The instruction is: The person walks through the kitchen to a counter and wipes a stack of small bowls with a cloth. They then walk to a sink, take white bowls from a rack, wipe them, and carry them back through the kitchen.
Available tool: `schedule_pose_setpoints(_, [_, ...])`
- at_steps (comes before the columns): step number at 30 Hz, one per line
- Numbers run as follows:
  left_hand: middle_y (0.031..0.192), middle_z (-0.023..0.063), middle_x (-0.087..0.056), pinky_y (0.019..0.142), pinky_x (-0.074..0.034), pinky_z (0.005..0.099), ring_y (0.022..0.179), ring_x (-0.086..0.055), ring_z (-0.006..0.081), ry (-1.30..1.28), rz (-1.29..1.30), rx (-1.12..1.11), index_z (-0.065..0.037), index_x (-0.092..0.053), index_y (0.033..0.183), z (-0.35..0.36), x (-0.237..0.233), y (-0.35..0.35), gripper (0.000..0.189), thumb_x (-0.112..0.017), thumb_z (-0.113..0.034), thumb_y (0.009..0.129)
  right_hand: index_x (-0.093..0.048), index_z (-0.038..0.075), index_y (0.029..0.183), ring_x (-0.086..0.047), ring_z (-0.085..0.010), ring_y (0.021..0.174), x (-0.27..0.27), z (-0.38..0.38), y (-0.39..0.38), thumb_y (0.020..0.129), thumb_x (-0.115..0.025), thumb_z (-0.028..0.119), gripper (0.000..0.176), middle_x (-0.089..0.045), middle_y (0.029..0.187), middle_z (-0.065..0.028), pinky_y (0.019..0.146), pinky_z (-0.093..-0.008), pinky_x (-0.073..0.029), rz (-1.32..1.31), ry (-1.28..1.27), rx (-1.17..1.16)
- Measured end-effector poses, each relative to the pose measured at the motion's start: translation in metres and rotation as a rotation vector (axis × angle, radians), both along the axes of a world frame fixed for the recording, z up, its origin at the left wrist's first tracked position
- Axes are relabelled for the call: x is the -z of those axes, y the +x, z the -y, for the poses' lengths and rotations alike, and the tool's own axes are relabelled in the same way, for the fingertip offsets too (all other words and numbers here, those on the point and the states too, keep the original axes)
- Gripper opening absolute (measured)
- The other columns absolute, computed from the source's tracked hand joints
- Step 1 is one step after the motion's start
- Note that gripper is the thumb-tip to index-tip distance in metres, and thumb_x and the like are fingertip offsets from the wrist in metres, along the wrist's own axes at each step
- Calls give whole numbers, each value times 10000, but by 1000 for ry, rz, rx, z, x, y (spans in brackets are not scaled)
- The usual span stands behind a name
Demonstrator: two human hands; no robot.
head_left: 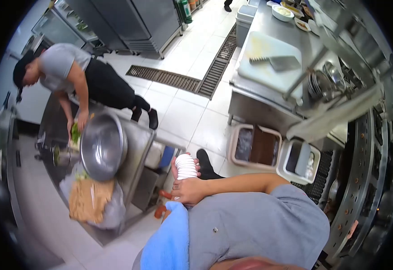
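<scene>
A stack of small white dishes (pixel 186 166) is held out in front of my grey shirt, its nested rims showing as ridges. My left hand (pixel 174 169) wraps around the stack, with fingers showing along both sides; its palm is hidden. Against the near end of the stack lies my right hand (pixel 189 191), its fingers curled over the dishes. A blue towel (pixel 168 238) hangs over my left shoulder and covers most of that arm.
At the left, a co-worker (pixel 65 67) handles greens beside a large steel bowl (pixel 104 146) on a steel table. A cleaver (pixel 284 63) lies on a white cutting board (pixel 268 47) at the upper right. Bins (pixel 233 157) stand on the floor below, and a drain grate (pixel 165 77) crosses the tiles.
</scene>
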State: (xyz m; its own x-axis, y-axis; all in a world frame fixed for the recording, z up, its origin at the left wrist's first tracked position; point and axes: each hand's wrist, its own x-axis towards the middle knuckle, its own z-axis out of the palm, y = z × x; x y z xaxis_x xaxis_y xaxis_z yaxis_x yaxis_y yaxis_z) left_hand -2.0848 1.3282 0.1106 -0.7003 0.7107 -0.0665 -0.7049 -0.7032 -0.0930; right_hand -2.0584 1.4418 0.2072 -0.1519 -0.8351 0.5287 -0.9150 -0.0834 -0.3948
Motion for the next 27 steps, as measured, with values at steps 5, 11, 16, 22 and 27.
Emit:
schedule_pose_setpoints(5, [1124,219,-509,727,-523,570,925,-581,392,25,-12,124,-175,-480,1299,-15,-23,-188,583,-470,-599,899,-630,124,969,-627,-289,817,-17,-6,-170,667,-682,257,334,-611,862,-107,792,-413,-482,22,8,143])
schedule_pose_setpoints(11, [1112,204,-515,730,-520,552,912,-570,372,-14,29,281,-173,-500,1278,-46,-12,-385,564,-488,-587,894,-642,156,1023,-637,-270,751,-12,-34,-362,680,-662,284,366,-617,785,-75,742,-398,-485,-18,29,339])
schedule_pose_setpoints(16, [1113,193,-521,742,-512,547,908,-555,362,-34,57,267,-174,-519,1272,-76,-4,-547,571,-509,-594,885,-648,128,1001,-632,-281,755,8,-63,-530,679,-671,267,352,-608,781,-78,729,-411,-489,7,2,296])
schedule_pose_setpoints(22, [1114,180,-527,757,-501,542,904,-538,349,-45,118,168,-174,-542,1265,-83,-5,-717,580,-535,-602,873,-613,103,900,-628,-303,773,2,-77,-705,679,-685,243,271,-595,788,-88,741,-429,-487,61,59,155])
schedule_pose_setpoints(27, [1091,198,-527,696,-546,529,898,-579,353,-77,70,98,-169,-521,1255,-113,11,-901,562,-460,-605,906,-608,117,917,-624,-283,769,16,-109,-894,675,-692,251,289,-593,786,-75,750,-434,-480,37,45,94])
